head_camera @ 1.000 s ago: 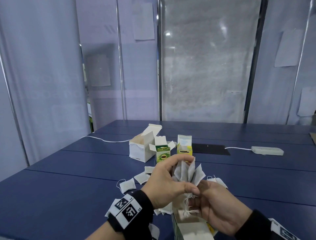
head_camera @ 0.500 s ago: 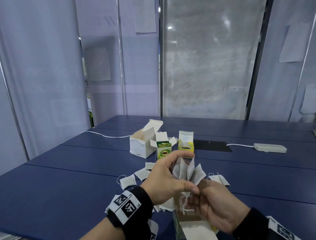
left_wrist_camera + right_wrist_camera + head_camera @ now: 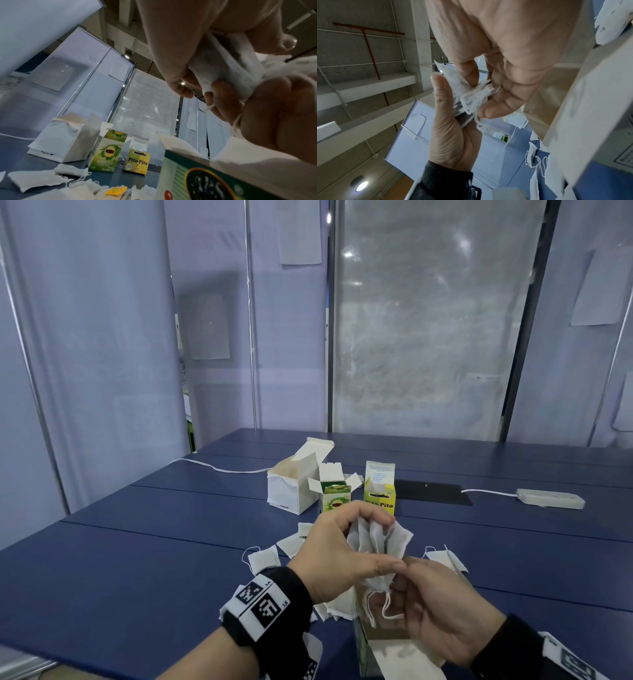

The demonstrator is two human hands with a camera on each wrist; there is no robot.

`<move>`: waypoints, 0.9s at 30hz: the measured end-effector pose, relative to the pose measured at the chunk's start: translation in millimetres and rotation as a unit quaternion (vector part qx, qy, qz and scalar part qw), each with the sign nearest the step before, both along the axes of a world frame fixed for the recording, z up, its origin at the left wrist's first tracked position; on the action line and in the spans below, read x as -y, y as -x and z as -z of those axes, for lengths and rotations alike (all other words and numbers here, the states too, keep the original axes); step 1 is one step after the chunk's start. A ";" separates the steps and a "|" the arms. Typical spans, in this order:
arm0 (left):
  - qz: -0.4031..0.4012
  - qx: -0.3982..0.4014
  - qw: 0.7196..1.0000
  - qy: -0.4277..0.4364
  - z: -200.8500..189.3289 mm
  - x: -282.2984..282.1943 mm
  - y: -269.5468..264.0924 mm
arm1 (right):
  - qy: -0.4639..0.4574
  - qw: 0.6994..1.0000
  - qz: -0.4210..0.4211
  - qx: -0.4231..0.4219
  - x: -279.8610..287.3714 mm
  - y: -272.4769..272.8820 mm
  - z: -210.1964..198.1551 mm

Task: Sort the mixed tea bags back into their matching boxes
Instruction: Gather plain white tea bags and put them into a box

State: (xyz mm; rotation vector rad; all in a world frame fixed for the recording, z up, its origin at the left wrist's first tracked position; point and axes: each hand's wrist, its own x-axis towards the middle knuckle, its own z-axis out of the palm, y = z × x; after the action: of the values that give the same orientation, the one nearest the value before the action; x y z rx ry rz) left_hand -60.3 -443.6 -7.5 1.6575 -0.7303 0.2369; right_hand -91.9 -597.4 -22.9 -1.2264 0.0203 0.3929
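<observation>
I see a dark blue desk (image 3: pixel 144 546) of joined panels running back to pale translucent partition walls (image 3: pixel 102 337) with thin metal posts. A frosted, mottled panel (image 3: pixel 428 337) stands in the middle, catching light spots. Paper sheets (image 3: pixel 301 237) are stuck on the partitions. A white cable (image 3: pixel 219 469) crosses the desk; a white power strip (image 3: pixel 549 498) lies beside a black inset plate (image 3: pixel 431 494). Overhead, bare concrete beams (image 3: pixel 368 86) and a round ceiling lamp (image 3: pixel 361 186).

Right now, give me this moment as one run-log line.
left hand: grips tea bag bunch | right hand: gathers strings | open box: below, bunch not in
</observation>
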 end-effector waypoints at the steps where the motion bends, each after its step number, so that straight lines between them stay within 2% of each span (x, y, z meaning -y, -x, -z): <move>1: -0.003 -0.003 1.000 0.010 0.9 -0.2 0.0 | -0.004 1.000 0.001 0.002 -1.0 1.4 -0.8; 7: -0.002 -0.044 0.996 0.080 7.5 3.4 -3.8 | -0.054 0.998 0.011 -0.005 -5.0 4.4 -8.8; 10: 0.028 -0.080 0.990 0.110 10.1 5.7 -4.5 | -0.058 0.998 0.001 -0.002 -3.4 3.9 -8.6; 14: 0.042 -0.106 0.988 0.101 10.2 4.4 -4.0 | -0.037 0.999 0.023 0.010 -4.2 4.1 -5.3; 16: 0.025 -0.120 0.990 0.068 10.5 1.0 -3.0 | -0.005 0.999 0.046 0.018 -3.4 3.9 -3.5; 18: 0.002 -0.171 0.985 0.034 8.7 -4.4 -1.6 | 0.032 0.996 0.082 0.024 0.2 3.7 -2.5; 21: 0.033 -0.314 0.948 0.040 2.0 -14.5 0.6 | 0.136 0.980 0.126 0.074 7.6 4.9 -6.6; 22: 0.046 -0.331 0.942 0.030 0.1 -17.3 1.8 | 0.180 0.970 0.132 0.099 9.3 4.8 -8.3; 25: 0.037 -0.292 0.954 -0.063 1.7 -18.3 3.4 | 0.298 0.932 0.122 0.165 13.0 4.2 -14.3; 27: 0.032 -0.259 0.959 -0.107 5.9 -14.3 3.6 | 0.371 0.896 0.109 0.220 17.5 2.2 -16.8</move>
State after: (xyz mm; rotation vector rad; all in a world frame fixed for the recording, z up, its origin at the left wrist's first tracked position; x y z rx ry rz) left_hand -63.8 -429.3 -13.4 1.7913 -0.4167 -0.3282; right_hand -94.1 -614.9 -6.1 -2.0266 -0.0888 -0.1261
